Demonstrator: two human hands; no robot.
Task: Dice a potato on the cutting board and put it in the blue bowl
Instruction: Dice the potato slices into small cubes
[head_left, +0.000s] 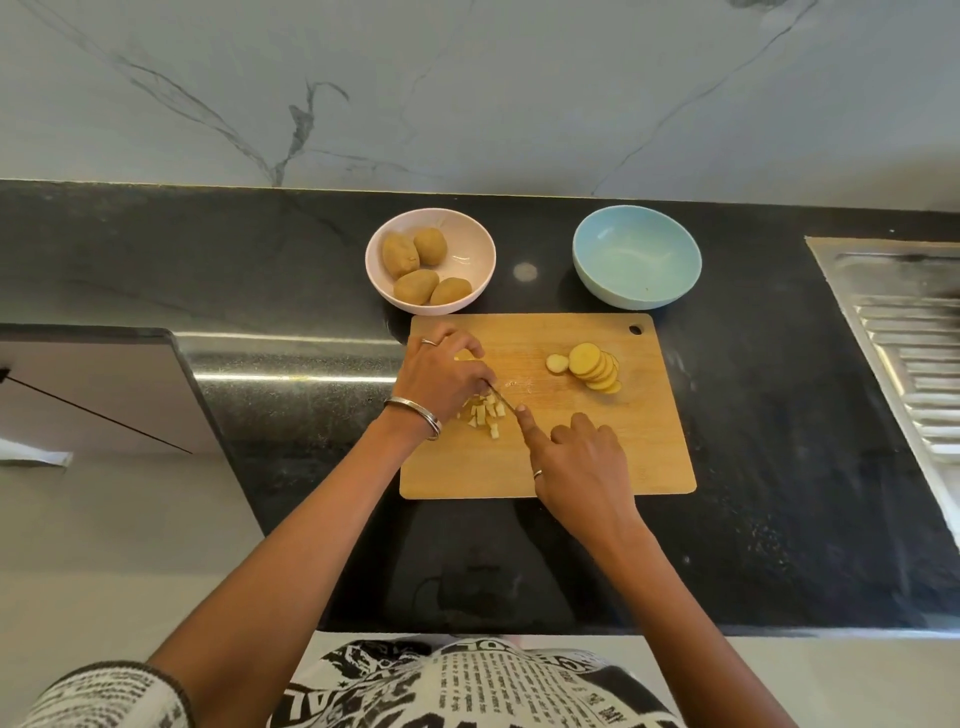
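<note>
A wooden cutting board (561, 467) lies on the black counter. My left hand (441, 371) presses down on yellow potato pieces at the board's left side, and small diced cubes (485, 413) lie just below it. My right hand (579, 462) grips a knife (503, 399), forefinger stretched along the blade, whose thin edge reaches under my left fingers. A fanned stack of round potato slices (592, 366) rests on the board's right part. The blue bowl (637, 262) stands behind the board, with nothing in it.
A pink bowl (470, 244) holding several whole potatoes stands behind the board's left corner. A steel sink drainboard (904, 338) fills the right edge. The counter steps down at the left (291, 358); a marble wall rises behind.
</note>
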